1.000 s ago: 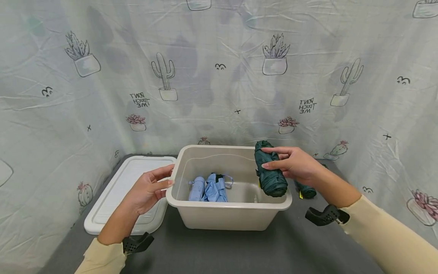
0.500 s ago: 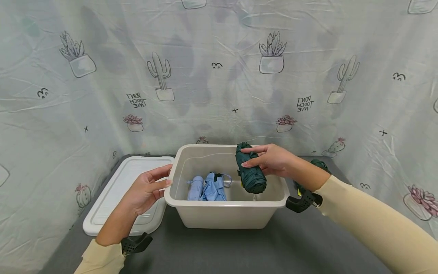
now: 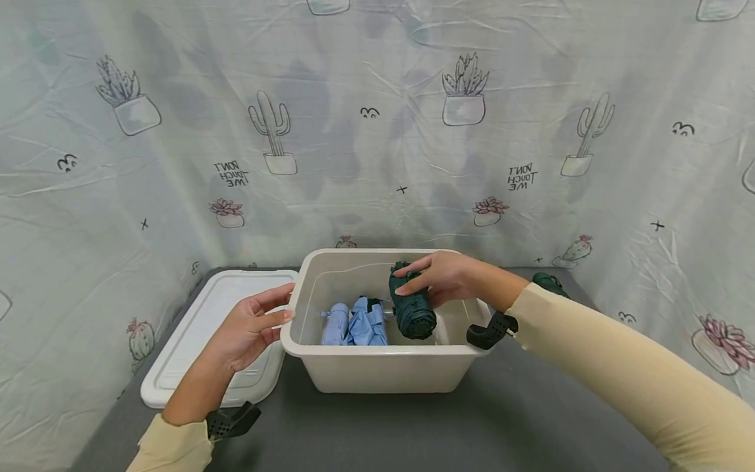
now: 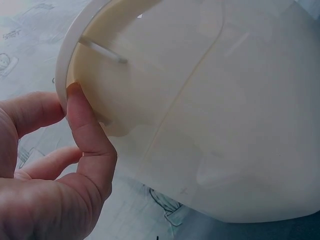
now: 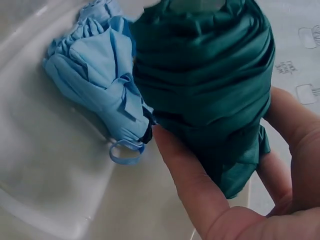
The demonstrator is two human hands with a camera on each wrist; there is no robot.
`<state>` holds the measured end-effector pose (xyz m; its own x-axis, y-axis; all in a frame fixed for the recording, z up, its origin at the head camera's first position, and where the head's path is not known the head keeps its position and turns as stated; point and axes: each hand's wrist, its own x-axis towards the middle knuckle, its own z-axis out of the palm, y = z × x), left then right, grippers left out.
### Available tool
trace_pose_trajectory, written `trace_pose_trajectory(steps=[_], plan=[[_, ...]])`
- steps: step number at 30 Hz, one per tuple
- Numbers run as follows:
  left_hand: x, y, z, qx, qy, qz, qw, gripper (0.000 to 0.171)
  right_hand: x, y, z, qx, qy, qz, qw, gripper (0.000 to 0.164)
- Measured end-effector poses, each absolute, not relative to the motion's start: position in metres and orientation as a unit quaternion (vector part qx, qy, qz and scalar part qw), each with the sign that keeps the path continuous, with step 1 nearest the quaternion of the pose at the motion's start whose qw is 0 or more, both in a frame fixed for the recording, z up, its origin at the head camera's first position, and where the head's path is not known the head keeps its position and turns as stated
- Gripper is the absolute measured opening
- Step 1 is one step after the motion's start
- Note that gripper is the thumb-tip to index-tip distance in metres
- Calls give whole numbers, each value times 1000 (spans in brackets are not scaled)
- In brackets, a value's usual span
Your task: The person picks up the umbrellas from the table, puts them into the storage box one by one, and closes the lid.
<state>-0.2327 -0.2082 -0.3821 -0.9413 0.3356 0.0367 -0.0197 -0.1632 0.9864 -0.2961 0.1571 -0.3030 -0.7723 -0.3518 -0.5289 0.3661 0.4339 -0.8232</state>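
A dark green folded umbrella (image 3: 415,316) is held in my right hand (image 3: 451,278), tilted, with its near end dipping inside the beige plastic bin (image 3: 386,370). In the right wrist view the thumb and fingers grip its gathered cloth (image 5: 210,95) from both sides. Two light blue folded umbrellas lie at the left of the bin floor: a smooth one (image 3: 335,324) and a looser one (image 3: 368,326) with a strap loop (image 5: 125,154). At the bin's left rim (image 4: 67,60), my left hand (image 3: 250,328) pinches the edge between thumb and fingers.
Left of the bin, a white lid (image 3: 183,367) lies flat on the dark grey table (image 3: 389,432). Behind my right forearm, another dark green bundle (image 3: 550,284) shows partly. A printed curtain (image 3: 366,151) stands close behind the bin.
My right hand has carried the green umbrella leftward from over the bin's right rim and lowered it into the bin, close to the blue ones. The left hand keeps its hold on the rim.
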Motion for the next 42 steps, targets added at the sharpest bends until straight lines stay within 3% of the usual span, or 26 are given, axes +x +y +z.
trace_pose_trajectory(steps=[20, 42], plan=[[-234, -209, -381, 121, 640, 751, 112, 61, -317, 127, -332, 9, 791, -443, 422, 58], [-234, -209, -384, 124, 634, 754, 114, 60, -318, 127, -348, 2, 798, -425, 426, 52]])
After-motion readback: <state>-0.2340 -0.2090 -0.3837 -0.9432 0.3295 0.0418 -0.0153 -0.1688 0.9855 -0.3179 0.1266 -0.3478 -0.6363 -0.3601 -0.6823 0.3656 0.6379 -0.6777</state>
